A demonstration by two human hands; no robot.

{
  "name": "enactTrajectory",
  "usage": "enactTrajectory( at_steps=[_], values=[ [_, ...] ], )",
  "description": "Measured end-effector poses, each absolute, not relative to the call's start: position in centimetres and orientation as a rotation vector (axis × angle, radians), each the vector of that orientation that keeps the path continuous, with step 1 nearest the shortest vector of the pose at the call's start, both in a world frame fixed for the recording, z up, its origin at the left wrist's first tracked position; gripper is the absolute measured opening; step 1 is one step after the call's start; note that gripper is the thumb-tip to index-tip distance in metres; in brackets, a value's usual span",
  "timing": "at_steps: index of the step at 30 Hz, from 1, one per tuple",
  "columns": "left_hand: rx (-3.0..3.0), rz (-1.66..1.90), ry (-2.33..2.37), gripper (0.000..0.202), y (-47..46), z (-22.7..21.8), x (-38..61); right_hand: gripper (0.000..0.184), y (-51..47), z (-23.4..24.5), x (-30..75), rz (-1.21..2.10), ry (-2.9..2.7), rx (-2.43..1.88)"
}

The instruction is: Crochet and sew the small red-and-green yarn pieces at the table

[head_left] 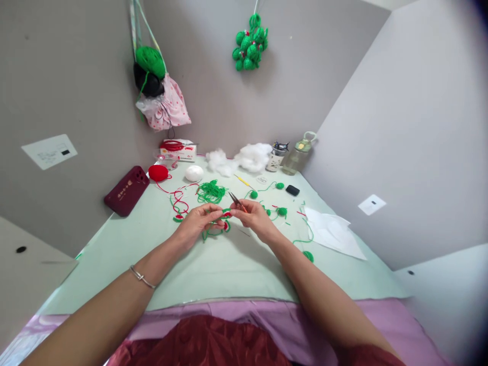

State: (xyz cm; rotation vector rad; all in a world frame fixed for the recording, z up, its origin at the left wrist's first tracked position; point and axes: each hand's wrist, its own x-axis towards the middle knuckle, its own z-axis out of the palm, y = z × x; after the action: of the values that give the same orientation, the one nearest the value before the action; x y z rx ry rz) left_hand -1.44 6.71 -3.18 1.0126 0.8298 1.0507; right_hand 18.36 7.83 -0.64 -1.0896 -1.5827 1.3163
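Note:
My left hand [200, 222] pinches one end of a small red, white and green crochet piece [226, 214] above the middle of the table. At its other end, the fingers of my right hand [252, 217] also grip the piece. A small pair of scissors with dark blades [235, 198] is tucked in my right hand, its tips pointing up and away. Below the fingers hangs a second red and green crochet bit [226, 225] with green yarn. A thin needle [244, 232] lies near my right hand. Behind my hands sits a loose heap of green yarn [212, 192].
A maroon phone [127, 191], a red yarn ball [158, 173] and a white ball [194, 173] are at left. White stuffing [253, 157], a pen cup [275, 160] and a bottle [296, 157] line the back. Small green balls [281, 211] and white paper [335, 233] lie right.

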Motion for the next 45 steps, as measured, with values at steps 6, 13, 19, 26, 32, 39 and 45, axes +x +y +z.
enactTrajectory(
  at_steps=[6, 13, 19, 26, 32, 39, 45],
  values=[
    [0.924, 1.253, 0.894, 0.036, 7.1, -2.6, -2.1, 0.031, 9.3, -1.0, 19.4, 1.324, -1.327, -1.119],
    [1.206, 1.322, 1.118, 0.028, 7.7, -3.3, -2.5, 0.035, 9.3, -0.8, 19.6, 1.367, -1.283, -1.091],
    [1.695, 1.345, 1.272, 0.02, 7.3, -3.8, -1.8, 0.035, 8.6, -0.1, 19.2, 1.393, -1.28, -1.077],
    [1.588, 1.245, 1.163, 0.024, 6.3, -2.8, -0.8, 0.033, 8.1, -0.6, 18.6, 1.447, -1.524, -1.043],
    [1.053, 1.387, 0.996, 0.026, 7.1, -1.1, -2.7, 0.035, 9.3, -0.6, 20.5, 0.667, -1.98, -1.511],
    [0.895, 1.514, 0.774, 0.025, 7.6, 1.7, -5.2, 0.019, 8.8, 0.8, 21.7, 0.164, -2.131, -1.795],
    [1.561, 1.051, 1.109, 0.026, 8.4, 1.8, -6.4, 0.015, 5.0, 1.5, 19.0, -0.106, -2.693, -1.75]
  ],
)
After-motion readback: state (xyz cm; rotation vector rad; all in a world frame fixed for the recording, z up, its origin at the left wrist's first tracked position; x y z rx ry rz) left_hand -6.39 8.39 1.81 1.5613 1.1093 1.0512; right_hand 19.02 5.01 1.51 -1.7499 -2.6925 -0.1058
